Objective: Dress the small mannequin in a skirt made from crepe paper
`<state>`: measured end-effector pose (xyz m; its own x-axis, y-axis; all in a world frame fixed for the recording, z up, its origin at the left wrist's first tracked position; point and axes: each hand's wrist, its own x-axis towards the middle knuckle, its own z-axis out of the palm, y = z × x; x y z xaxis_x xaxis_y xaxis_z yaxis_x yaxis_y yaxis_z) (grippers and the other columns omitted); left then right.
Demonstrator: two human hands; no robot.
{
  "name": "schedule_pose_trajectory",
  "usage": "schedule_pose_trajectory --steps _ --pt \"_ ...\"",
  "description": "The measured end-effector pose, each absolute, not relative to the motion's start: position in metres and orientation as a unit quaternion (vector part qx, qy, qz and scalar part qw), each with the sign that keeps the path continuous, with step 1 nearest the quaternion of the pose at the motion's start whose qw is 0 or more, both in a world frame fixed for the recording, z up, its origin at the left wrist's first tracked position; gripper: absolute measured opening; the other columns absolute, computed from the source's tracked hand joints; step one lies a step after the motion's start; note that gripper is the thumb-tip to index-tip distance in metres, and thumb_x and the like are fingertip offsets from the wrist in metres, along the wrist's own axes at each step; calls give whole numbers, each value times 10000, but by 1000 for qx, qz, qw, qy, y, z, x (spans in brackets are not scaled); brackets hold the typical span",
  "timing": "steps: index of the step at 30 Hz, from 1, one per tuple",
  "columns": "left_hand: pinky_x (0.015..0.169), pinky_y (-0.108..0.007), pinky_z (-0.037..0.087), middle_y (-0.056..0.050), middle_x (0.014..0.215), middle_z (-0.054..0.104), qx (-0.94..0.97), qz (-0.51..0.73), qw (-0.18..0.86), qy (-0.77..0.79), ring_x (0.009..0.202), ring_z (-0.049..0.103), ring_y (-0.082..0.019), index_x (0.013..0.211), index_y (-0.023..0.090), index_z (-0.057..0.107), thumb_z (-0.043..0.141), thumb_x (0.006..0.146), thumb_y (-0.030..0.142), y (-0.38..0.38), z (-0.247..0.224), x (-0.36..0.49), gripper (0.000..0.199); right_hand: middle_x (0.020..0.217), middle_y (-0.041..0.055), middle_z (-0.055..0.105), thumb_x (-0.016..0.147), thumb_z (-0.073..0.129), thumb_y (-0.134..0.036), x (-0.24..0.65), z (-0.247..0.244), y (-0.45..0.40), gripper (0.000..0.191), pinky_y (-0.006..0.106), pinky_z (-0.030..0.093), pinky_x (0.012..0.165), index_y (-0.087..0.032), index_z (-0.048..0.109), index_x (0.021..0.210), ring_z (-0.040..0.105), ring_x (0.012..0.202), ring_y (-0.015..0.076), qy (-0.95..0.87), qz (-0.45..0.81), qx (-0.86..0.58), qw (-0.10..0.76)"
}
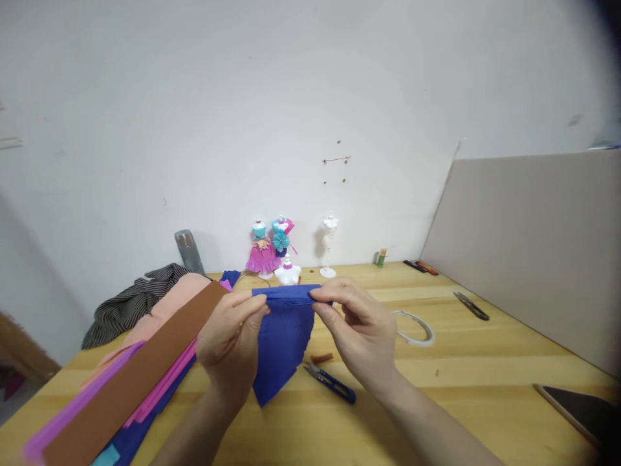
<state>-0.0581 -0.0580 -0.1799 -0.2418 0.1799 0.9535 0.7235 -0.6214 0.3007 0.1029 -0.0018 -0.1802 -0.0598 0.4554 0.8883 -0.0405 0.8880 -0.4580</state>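
A piece of dark blue crepe paper [284, 343] hangs in front of me, its top edge gathered in narrow folds and its lower end tapering to a point. My left hand [228, 346] pinches the folded edge at its left end between thumb and fingers. At the other end, my right hand [361, 330] grips the same edge in a pinch. Below the paper, thread snips [332, 383] with dark blue handles lie on the wooden table [436, 414], beside a small brown scrap [321, 358]. A white bust form [288, 272] stands just behind the raised paper.
Folded coloured sheets, a brown one [140, 375] on top, lie at left by a striped cloth [129, 304] and a bottle [189, 251]. Dressed mini mannequins [262, 255] and a bare one [329, 243] stand near the wall. At right are a tape roll [414, 328] and more snips [471, 306].
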Motion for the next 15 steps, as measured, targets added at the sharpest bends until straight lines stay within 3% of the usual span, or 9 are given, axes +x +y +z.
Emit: schedule_pose_trajectory --steps 15 --pt "688 -225 537 14 809 721 -609 -627 308 -375 735 672 -117 857 212 708 688 755 37 -55 -177 -65 204 778 -1 627 865 571 -75 104 -175 -2 138 272 449 650 -210 601 856 576 719 137 -728 101 -163 658"
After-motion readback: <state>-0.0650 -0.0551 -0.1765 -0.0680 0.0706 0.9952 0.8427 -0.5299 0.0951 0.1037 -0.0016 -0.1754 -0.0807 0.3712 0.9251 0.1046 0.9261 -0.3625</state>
